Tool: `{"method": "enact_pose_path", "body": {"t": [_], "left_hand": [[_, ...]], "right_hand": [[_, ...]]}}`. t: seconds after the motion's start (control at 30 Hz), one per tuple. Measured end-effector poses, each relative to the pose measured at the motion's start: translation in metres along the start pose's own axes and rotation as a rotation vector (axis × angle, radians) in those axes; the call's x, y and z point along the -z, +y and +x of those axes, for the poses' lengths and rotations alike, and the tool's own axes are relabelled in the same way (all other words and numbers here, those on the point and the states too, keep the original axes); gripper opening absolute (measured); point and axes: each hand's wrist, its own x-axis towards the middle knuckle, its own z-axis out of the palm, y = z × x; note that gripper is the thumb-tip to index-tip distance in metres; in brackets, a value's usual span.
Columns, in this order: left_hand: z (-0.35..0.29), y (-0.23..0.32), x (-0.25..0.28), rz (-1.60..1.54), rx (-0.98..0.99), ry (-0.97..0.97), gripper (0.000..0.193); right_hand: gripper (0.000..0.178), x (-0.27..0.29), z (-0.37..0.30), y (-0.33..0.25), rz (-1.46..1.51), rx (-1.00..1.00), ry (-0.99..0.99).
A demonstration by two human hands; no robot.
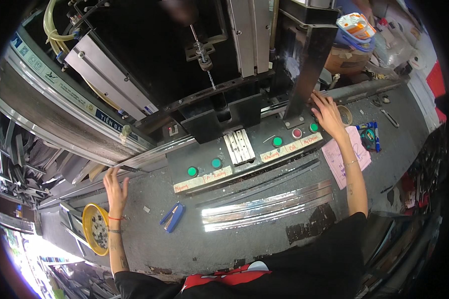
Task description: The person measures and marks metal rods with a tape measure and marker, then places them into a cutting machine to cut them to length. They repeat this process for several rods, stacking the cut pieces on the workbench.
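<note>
My left hand (115,192), fingers apart, is by the left end of a long metal strip (170,148) that runs across the front of a drilling machine. Whether the fingertips touch it I cannot tell. On the right, my right hand (328,115) reaches with stretched fingers beside a black upright post (307,74), near the strip's line. Above the middle hangs a drill bit (211,79) over black plates (200,125). In front of them sits a slotted metal block (239,147) on a control panel with green buttons (192,171) and a red button (297,133).
Shiny metal strips (264,209) lie on the bench with a blue stapler (172,217) to their left. A yellow bowl (89,226) of small parts stands left. At right are pink paper (341,154), a tape measure (367,138), blue markers (377,137) and a tape roll (345,114).
</note>
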Motion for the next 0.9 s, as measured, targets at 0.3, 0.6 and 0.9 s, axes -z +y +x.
{"method": "enact_pose_path", "body": {"t": [0.3, 0.6, 0.9], "left_hand": [[0.012, 0.133, 0.021, -0.043, -0.528, -0.306, 0.042], [0.027, 0.176, -0.01, -0.26, -0.358, -0.375, 0.051], [0.015, 0.188, -0.015, -0.279, -0.341, -0.381, 0.052]], "right_hand": [[0.023, 0.019, 0.012, 0.1, -0.263, 0.087, 0.019], [0.033, 0.0, -0.007, 0.191, -0.301, -0.175, 0.069], [0.037, -0.005, -0.007, 0.214, -0.102, -0.335, 0.095]]}}
